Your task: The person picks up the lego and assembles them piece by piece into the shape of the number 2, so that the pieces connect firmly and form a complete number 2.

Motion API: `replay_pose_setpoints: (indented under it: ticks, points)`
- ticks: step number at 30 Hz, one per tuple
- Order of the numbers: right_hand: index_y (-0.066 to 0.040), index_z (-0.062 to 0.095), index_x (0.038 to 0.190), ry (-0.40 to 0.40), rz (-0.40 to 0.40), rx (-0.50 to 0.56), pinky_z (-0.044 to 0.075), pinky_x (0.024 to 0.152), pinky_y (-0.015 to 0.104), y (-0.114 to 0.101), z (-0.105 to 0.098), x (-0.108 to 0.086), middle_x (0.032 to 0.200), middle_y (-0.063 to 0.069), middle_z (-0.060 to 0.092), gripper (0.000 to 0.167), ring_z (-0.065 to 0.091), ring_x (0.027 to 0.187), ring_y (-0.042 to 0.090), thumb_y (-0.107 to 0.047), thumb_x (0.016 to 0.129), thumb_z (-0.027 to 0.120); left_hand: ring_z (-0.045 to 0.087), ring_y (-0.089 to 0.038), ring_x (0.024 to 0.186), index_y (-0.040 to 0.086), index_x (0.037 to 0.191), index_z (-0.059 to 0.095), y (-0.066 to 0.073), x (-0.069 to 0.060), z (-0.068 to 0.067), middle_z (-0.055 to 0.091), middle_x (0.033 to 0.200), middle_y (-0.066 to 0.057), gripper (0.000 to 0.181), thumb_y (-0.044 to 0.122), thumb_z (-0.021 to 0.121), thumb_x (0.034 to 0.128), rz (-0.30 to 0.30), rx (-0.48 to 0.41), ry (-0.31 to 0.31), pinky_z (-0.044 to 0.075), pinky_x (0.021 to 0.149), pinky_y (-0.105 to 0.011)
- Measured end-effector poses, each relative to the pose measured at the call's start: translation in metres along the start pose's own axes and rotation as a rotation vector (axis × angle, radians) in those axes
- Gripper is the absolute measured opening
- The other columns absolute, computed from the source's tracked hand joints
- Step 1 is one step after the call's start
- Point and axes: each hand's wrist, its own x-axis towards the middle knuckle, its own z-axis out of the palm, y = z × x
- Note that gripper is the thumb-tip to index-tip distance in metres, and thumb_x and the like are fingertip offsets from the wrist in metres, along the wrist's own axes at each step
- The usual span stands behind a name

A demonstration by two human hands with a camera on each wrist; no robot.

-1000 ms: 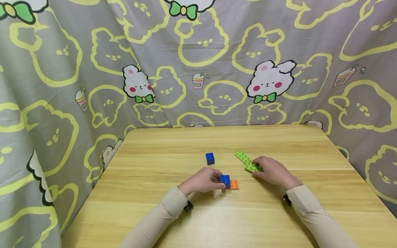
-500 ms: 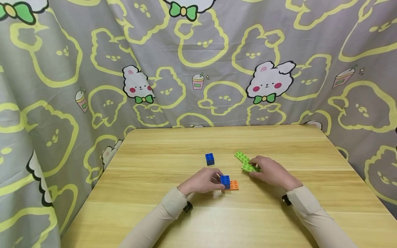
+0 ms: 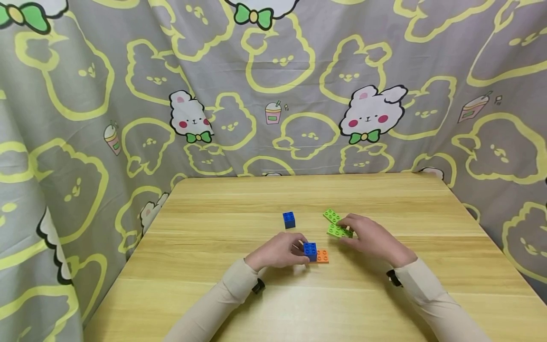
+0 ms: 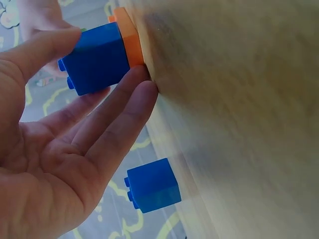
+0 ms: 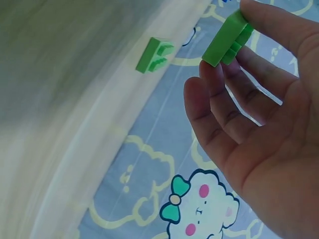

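Observation:
My left hand pinches a blue building brick between thumb and fingers. That brick sits on the left part of an orange building plate, whose right studs show. With thumb and fingertips, my right hand grips a green building plate, clear of the table in the right wrist view. Just behind it a second green plate lies on the table, its near end partly covered in the head view. Another blue brick stands alone beyond my left hand.
The wooden table carries all these pieces near its middle. A grey patterned curtain hangs behind it and along both sides. Both wrists wear a dark device under the cuffs.
My right hand has shifted left with the green plate, towards the blue brick on the orange plate. My left hand stays where it was, and the other pieces have not moved.

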Motion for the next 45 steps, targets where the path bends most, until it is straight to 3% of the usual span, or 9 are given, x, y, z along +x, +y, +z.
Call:
replay_pose_setpoints:
  ticks: [12, 19, 26, 34, 39, 45]
  points:
    - [-0.005, 0.07, 0.126, 0.002, -0.025, 0.0, 0.055, 0.093, 0.051, -0.005, -0.005, -0.001, 0.119, 0.01, 0.069, 0.037, 0.067, 0.108, 0.028, -0.021, 0.093, 0.078, 0.07, -0.01, 0.103, 0.011, 0.138, 0.057, 0.006, -0.004, -0.002, 0.07, 0.124, -0.007, 0.061, 0.046, 0.074, 0.0925, -0.02, 0.028, 0.009, 0.055, 0.089, -0.026]
    - [-0.005, 0.071, 0.123, 0.018, -0.072, 0.017, 0.056, 0.088, 0.046, -0.011, -0.006, 0.0, 0.113, 0.007, 0.07, 0.035, 0.067, 0.101, 0.022, -0.019, 0.091, 0.079, 0.067, -0.02, 0.113, 0.007, 0.139, 0.059, 0.013, -0.009, -0.006, 0.068, 0.13, -0.008, 0.058, 0.044, 0.071, 0.0958, 0.01, 0.054, 0.129, 0.055, 0.093, -0.031]
    - [-0.006, 0.071, 0.122, 0.029, -0.121, 0.011, 0.056, 0.088, 0.045, -0.017, -0.005, 0.0, 0.112, 0.005, 0.069, 0.035, 0.066, 0.101, 0.021, -0.017, 0.09, 0.08, 0.063, -0.019, 0.122, 0.012, 0.132, 0.067, 0.022, -0.012, -0.009, 0.07, 0.127, 0.002, 0.047, 0.042, 0.072, 0.0959, 0.063, 0.116, 0.241, 0.051, 0.102, -0.038]
    - [-0.009, 0.072, 0.119, 0.02, -0.13, 0.007, 0.057, 0.086, 0.042, -0.023, -0.003, -0.001, 0.111, 0.001, 0.068, 0.033, 0.065, 0.099, 0.016, -0.019, 0.089, 0.081, 0.065, -0.024, 0.122, 0.013, 0.126, 0.072, 0.029, -0.013, -0.009, 0.072, 0.127, 0.002, 0.034, 0.031, 0.072, 0.0974, 0.103, 0.072, 0.341, 0.049, 0.106, -0.041]
    - [-0.01, 0.072, 0.118, 0.011, -0.13, 0.003, 0.057, 0.085, 0.039, -0.029, -0.002, -0.001, 0.111, -0.001, 0.068, 0.033, 0.064, 0.098, 0.013, -0.022, 0.089, 0.081, 0.064, -0.018, 0.122, 0.012, 0.127, 0.072, 0.03, -0.013, -0.007, 0.072, 0.127, 0.002, 0.036, 0.031, 0.073, 0.0964, 0.116, 0.076, 0.343, 0.05, 0.105, -0.039]
    - [-0.009, 0.072, 0.119, -0.001, -0.136, -0.001, 0.058, 0.089, 0.041, -0.036, -0.002, -0.002, 0.116, 0.004, 0.069, 0.034, 0.066, 0.105, 0.02, -0.022, 0.089, 0.082, 0.064, -0.018, 0.123, 0.01, 0.129, 0.071, 0.032, -0.013, -0.005, 0.071, 0.128, 0.0, 0.04, 0.03, 0.075, 0.095, 0.118, 0.089, 0.324, 0.051, 0.104, -0.038]
